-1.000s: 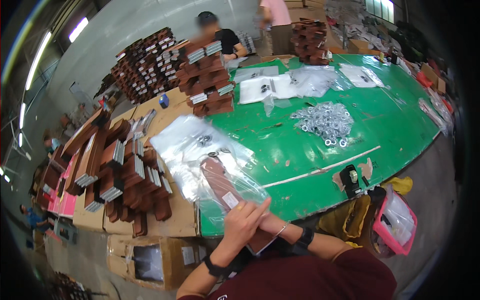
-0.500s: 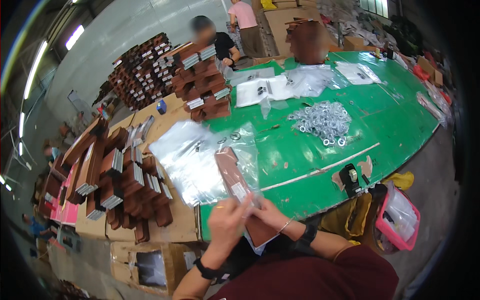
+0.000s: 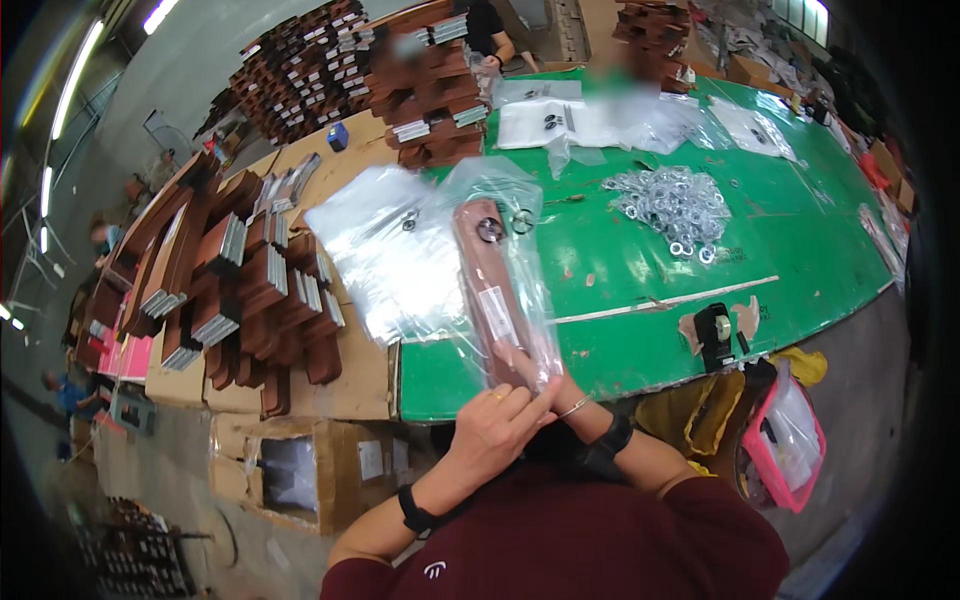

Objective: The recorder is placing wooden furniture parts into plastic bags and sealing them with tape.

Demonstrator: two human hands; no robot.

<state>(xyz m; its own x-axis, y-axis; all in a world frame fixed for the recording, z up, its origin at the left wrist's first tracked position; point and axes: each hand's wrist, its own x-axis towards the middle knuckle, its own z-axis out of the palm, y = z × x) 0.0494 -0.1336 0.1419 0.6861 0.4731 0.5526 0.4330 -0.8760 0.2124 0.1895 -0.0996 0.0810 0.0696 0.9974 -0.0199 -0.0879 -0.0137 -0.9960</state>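
Observation:
A long brown flat piece [image 3: 482, 262] with a white label lies inside a clear plastic bag [image 3: 535, 285] at the near edge of the green table. My right hand [image 3: 540, 380] grips the near end of the bagged piece, fingers lying over it. Beside it, my left hand [image 3: 492, 428] is closed, its fingertips pinching the bag's near edge close to my right wrist. Bag and hands hide the near end of the piece. More clear bags [image 3: 385, 250] lie flat just left of it.
Brown pieces are stacked on cardboard at left [image 3: 240, 290] and at the back [image 3: 425, 90]. A pile of metal rings [image 3: 675, 210] and a black tape dispenser [image 3: 713, 335] sit on the green table [image 3: 620, 290]. A pink basket [image 3: 800, 470] stands at right, a cardboard box [image 3: 330, 470] below left.
The brown piece has slid farther away from me into the bag, and its near end no longer sticks out toward me. My left hand has moved right and nearer. My view has tilted down.

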